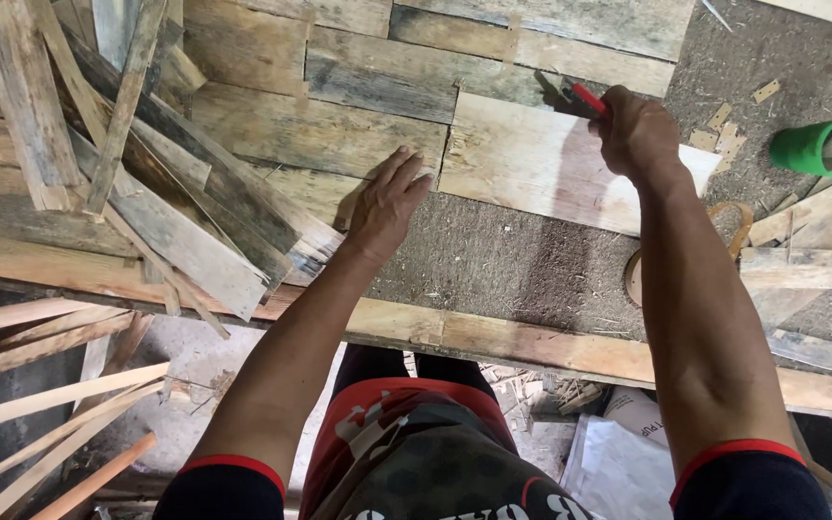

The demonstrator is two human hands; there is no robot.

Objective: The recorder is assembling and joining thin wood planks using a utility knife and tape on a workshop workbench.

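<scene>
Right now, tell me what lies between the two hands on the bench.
Head view: between the left hand and right hand lies the pale plank; nothing else there.

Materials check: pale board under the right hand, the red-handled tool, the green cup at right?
Pale board: bare unfinished wood, light with visible grain, though plywood is possible. Tool in the right hand: smooth red grip, probably plastic; dark tip, likely metal, partly hidden. Green cup: glossy, uniform colour, looks like plastic.
</scene>
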